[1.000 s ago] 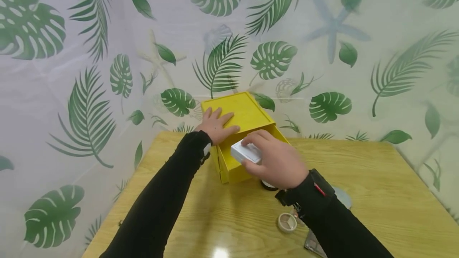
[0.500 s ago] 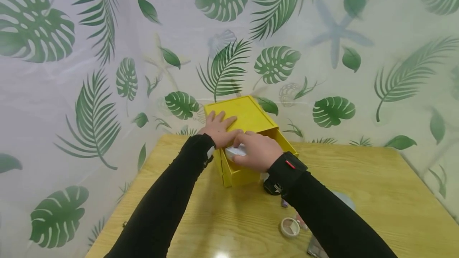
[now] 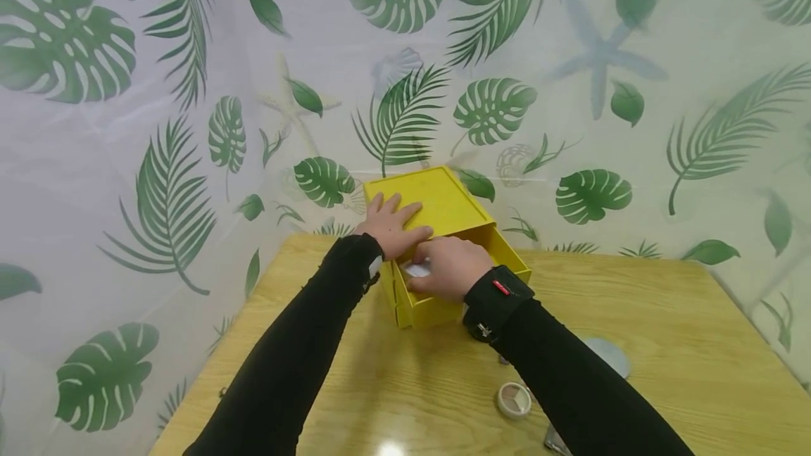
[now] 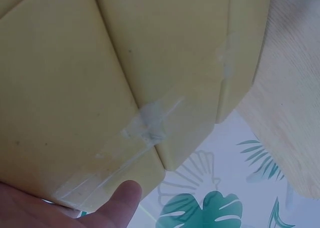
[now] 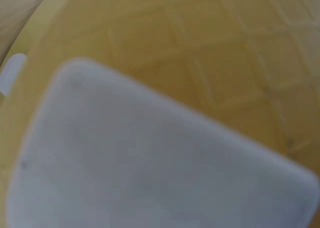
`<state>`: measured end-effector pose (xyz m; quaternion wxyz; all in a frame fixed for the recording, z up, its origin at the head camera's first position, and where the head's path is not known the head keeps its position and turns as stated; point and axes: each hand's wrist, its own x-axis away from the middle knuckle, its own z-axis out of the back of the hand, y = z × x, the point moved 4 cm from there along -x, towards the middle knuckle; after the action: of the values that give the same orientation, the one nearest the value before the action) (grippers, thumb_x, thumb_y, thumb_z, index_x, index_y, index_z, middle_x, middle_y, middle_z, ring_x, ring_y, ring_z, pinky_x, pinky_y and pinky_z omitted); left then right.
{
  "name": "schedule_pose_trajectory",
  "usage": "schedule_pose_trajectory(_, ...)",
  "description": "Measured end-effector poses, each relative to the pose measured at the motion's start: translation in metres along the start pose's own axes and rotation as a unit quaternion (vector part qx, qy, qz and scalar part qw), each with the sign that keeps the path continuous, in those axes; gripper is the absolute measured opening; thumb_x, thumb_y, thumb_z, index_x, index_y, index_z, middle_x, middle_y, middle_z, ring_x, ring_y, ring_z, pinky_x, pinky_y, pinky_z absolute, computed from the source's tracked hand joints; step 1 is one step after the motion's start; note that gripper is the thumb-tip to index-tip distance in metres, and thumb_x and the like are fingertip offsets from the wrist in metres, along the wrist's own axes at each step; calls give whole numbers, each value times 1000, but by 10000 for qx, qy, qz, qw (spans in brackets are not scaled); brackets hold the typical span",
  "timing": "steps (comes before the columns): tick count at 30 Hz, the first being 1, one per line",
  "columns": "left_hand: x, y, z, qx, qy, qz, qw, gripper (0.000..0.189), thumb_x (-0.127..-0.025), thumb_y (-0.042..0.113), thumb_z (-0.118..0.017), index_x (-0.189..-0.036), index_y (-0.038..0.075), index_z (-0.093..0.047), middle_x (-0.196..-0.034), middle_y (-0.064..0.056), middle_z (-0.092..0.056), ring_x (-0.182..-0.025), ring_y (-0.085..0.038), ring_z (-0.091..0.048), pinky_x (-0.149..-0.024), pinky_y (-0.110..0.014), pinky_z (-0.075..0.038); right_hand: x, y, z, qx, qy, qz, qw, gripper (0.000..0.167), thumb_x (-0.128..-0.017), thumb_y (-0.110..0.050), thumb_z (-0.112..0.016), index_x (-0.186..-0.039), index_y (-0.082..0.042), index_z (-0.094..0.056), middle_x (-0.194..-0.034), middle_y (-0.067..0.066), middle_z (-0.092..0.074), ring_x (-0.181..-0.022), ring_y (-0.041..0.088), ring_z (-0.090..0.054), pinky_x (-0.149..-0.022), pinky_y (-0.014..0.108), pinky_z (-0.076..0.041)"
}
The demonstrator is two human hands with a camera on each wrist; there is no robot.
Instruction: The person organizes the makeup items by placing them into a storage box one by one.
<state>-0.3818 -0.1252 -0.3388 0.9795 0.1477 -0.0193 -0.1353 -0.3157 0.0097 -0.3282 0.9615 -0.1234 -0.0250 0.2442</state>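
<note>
A yellow drawer box [image 3: 443, 199] stands at the back of the table with its drawer [image 3: 437, 312] pulled out towards me. My left hand [image 3: 394, 229] rests on the box top with its fingers spread; the left wrist view shows a fingertip [image 4: 127, 190] by the taped side. Inside the drawer, my right hand [image 3: 456, 269] grips a small white box [image 3: 417, 269], mostly hidden by the fingers. Up close in the right wrist view, the white box [image 5: 150, 158] has rounded corners and is over the gridded yellow drawer floor [image 5: 230, 72].
A round makeup palette [image 3: 514, 400] lies on the wooden table [image 3: 355, 400] at the front. By the right sleeve are a pale round disc [image 3: 610, 356] and a partly hidden flat case [image 3: 555, 440]. A dark round item beside the drawer is mostly covered by my wrist.
My right hand has carried the white box left and down, from above the drawer to inside it. The left hand has stayed on the box top.
</note>
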Motion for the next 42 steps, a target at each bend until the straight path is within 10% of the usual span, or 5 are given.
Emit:
schedule_pose_trajectory(27, 7, -6, 1, 194, 10, -56, 9998, 71, -101, 64, -43, -161, 28, -32, -168, -10, -14, -153, -40, 0, -117, -62, -19, 14, 9, -4, -159, 53, 673, 9976, 38, -101, -44, -59, -124, -17, -74, -118, -3, -72, -106, 18, -67, -92, 41, -53)
schedule_pose_trajectory(42, 3, 0, 2, 149, -64, 41, 9999, 71, -100, 65, -42, -161, 29, -31, -169, -7, -12, -154, -36, 3, -119, -60, -17, 41, 51, 18, -1227, 1978, 824, 9690, 36, -102, -27, -61, -132, -7, -66, -133, 12, -62, -126, 34, -53, -105, 53, -41)
